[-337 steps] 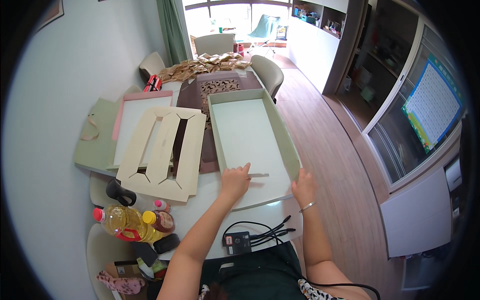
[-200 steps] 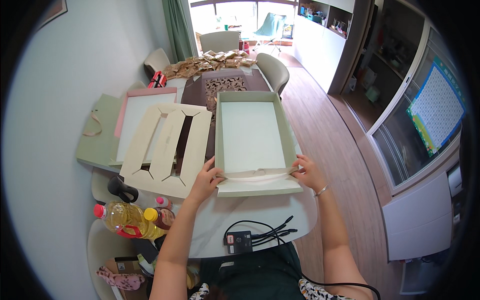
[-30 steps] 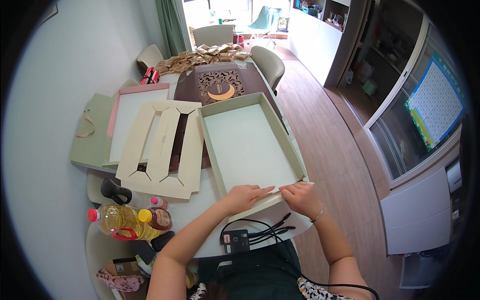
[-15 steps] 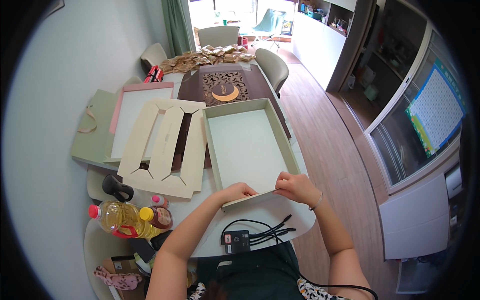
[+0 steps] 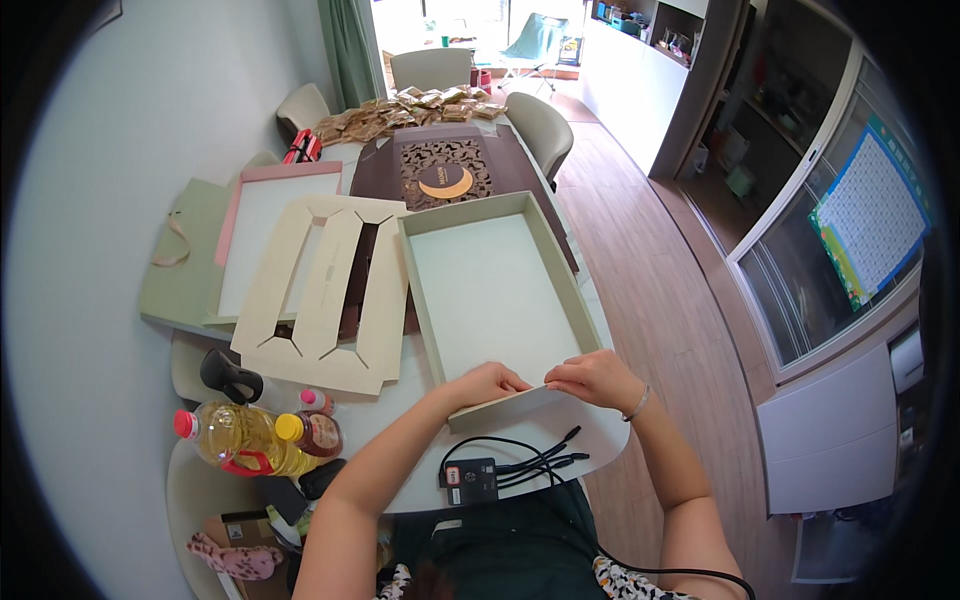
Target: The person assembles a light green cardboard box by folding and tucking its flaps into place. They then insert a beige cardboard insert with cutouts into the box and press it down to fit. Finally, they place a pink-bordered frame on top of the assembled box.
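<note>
In front of me lies a shallow, pale green box tray [image 5: 500, 285] with a white bottom. My right hand [image 5: 592, 380] pinches the top edge of its near wall towards the right corner. Inside that same wall, my left hand [image 5: 488, 383] reaches over, its fingers pressed against the inner side and partly hidden. To the left rests a flat cream cardboard insert [image 5: 325, 290] with long slots. Beyond the tray is a dark brown lid or sheet [image 5: 440, 175] with a cut-out pattern and a golden crescent.
Left are a pink-edged box [image 5: 285, 215], a green gift bag [image 5: 185, 255], a black-handled object [image 5: 232, 377], an oil bottle [image 5: 245, 435] and a yellow-capped jar [image 5: 312, 432]. A black cable hub [image 5: 472, 482] lies near me. Small packets [image 5: 400, 115] cover the far end; chairs surround the table.
My left hand has slid slightly right along the near wall, closer to my right hand. The right hand keeps its pinch. The view has shifted a little.
</note>
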Tool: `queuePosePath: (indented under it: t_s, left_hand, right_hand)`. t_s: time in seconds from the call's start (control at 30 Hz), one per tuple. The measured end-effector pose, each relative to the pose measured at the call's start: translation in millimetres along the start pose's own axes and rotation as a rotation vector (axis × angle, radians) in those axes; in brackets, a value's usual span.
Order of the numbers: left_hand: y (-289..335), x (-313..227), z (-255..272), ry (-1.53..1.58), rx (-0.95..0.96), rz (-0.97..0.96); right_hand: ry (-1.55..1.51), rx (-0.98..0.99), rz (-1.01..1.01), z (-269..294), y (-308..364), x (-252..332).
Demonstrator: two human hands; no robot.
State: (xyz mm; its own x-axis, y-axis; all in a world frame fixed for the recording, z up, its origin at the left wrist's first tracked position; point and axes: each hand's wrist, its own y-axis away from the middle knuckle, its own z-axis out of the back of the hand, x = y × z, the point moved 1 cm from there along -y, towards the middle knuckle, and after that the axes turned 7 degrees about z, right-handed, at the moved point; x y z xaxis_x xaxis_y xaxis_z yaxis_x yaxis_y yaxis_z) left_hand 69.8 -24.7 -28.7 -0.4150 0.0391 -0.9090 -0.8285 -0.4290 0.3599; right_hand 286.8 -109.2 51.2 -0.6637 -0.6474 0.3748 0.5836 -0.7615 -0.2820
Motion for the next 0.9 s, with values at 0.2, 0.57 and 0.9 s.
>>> queuePosePath:
  t_s: [0.2, 0.57, 0.9]
  left_hand:
    - [-5.4, 19.0, 1.1, 0.028, 0.121, 0.068]
    - [18.2, -26.8, 40.9, 0.379, -0.04, 0.316]
    - [48.2, -21.3, -51.8, -1.091, -0.536, -0.121]
  right_hand:
    - [-0.143, 0.043, -0.079, -7.1, -7.6, -15.1]
    - [-0.329, 0.4, -0.309, -42.5, -28.6, -55.6]
    - [-0.382, 0.377, -0.336, -55.3, -27.2, -59.6]
